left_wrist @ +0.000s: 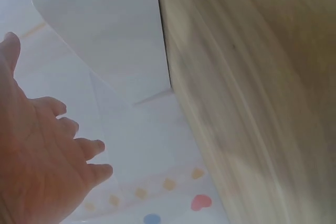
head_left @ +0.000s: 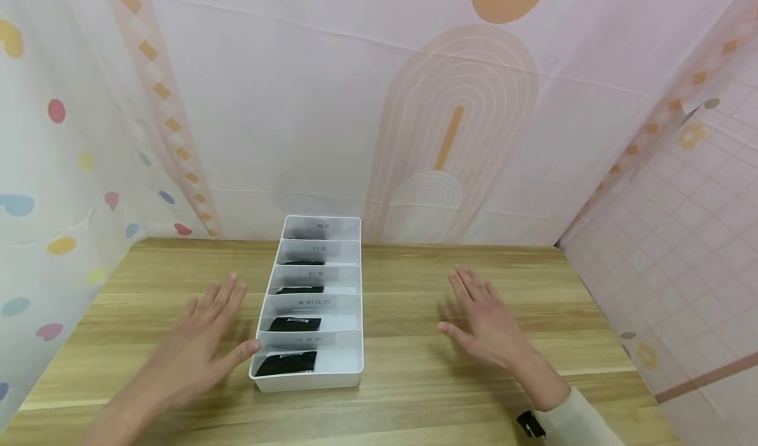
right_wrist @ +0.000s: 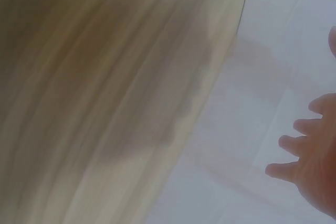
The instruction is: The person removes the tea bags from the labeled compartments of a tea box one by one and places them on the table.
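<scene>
A long white divided box (head_left: 314, 381) stands on the wooden table, left of the middle in the head view. Its several compartments run from front to back, each with a small printed label on a divider. A flat black packet (head_left: 287, 364) lies in the front compartment, and similar dark pieces show in those behind. My left hand (head_left: 198, 344) hovers beside the box with fingers straight and thumb tip overlapping its left edge in the head view. To the right of the box, my right hand (head_left: 488, 321) is held over the table, fingers extended, holding nothing.
The wooden table (head_left: 426, 380) reaches back to a patterned cloth wall (head_left: 284, 117). More cloth hangs at the left side (head_left: 53, 189) and the right side (head_left: 681, 222). A small black object (head_left: 530, 424) is at the right sleeve cuff.
</scene>
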Available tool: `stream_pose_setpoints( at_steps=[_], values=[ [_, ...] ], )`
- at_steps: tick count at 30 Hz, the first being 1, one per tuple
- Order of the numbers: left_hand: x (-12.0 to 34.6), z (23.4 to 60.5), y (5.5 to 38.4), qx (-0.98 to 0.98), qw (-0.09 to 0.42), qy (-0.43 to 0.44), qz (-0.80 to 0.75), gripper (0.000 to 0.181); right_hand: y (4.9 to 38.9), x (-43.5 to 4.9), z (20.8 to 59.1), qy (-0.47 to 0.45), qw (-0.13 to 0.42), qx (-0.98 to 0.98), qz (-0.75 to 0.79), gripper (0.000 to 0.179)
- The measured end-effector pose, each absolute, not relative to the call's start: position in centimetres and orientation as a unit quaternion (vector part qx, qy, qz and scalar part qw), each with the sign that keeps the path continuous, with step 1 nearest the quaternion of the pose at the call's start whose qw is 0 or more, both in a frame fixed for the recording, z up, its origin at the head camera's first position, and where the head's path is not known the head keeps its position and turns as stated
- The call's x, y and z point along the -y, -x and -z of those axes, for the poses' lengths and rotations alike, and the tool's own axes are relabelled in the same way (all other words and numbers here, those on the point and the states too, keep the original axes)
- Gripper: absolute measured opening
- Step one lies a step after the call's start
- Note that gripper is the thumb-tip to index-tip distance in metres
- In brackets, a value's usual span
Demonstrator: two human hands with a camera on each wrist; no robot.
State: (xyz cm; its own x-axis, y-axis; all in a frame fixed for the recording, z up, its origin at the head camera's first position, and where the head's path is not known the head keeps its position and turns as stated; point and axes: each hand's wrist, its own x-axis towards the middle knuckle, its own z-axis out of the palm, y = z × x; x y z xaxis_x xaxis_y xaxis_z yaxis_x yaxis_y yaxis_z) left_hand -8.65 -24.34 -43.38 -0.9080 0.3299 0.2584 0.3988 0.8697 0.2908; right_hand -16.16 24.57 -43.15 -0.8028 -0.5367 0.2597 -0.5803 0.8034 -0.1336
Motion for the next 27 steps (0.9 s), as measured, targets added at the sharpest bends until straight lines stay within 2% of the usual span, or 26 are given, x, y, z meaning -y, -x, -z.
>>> stream_pose_setpoints(
  at_steps=[11, 27],
  values=[
    [23.2, 43.8, 7.6, 0.956, 0.102, 0.205, 0.181, 0.099, 15.3, -22.0, 43.2, -0.326, 0.082, 0.935, -0.115, 0.092],
    [21.7, 43.8, 6.8, 0.956, 0.084, 0.201, 0.198, 0.102, 14.3, -18.6, 43.4, -0.385, 0.085, 0.912, -0.117, 0.091]
  ],
)
